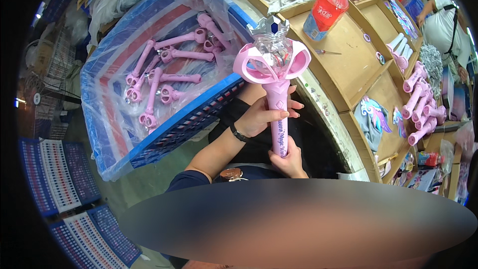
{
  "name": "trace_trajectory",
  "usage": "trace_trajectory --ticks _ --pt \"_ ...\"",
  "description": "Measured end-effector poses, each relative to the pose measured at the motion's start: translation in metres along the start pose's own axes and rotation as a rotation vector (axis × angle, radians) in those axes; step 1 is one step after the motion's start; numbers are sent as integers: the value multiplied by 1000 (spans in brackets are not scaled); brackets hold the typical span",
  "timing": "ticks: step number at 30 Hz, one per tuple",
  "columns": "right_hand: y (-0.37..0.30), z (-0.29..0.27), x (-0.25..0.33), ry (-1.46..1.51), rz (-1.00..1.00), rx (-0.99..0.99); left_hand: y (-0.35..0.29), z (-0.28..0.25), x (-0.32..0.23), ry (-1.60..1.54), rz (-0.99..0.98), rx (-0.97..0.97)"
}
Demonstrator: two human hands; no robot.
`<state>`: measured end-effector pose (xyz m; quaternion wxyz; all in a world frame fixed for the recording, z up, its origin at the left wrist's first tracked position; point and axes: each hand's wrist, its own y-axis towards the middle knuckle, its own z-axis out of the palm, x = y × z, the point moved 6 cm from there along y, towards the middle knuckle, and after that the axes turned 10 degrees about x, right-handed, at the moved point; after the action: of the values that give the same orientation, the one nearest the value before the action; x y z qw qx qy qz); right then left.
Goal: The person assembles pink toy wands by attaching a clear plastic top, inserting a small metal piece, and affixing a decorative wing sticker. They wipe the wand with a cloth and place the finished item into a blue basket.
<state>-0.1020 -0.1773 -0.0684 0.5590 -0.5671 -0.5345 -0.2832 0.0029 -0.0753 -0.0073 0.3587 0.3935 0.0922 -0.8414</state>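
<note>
Head view, and beside me the person is holding a pink wand [275, 92] over the lap, its crowned head pointing away from the body. The left hand [256, 118] is gripping the handle just below the head, thumb lying across the front and fingers curling round behind. The right hand [290, 160] is closing on the handle's lower end, though how far its fingers are reaching behind I can't quite tell.

To the left, a blue crate [185, 114] is standing with its near edge just beyond the left forearm; more pink wands [191, 56] are lying in its plastic lining, several toward the far right corner. On the right, a nearer tray [394, 93] is carrying colourful wing pieces [374, 114] by its left edge, and pink handles [420, 100] are piling up along its right. Farther along, a bigger tray [348, 72] is holding a red bottle [326, 12] toward its far end, a screwdriver [326, 51] lying close by. Beyond, a co-worker [448, 30] in white is standing.
</note>
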Motion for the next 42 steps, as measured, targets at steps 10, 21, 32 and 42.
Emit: trace_trajectory --ticks 10,21,32,42 --pt "-1 -1 3 -8 -2 4 -1 -8 6 78 30 32" --pt "-3 6 12 24 -121 41 11 -35 -55 117 385 -29" --pt "-1 0 -11 76 44 -57 -6 -81 33 -340 105 -174" --pt "3 -45 -19 293 -161 -452 -8 -87 39 -326 145 -30"
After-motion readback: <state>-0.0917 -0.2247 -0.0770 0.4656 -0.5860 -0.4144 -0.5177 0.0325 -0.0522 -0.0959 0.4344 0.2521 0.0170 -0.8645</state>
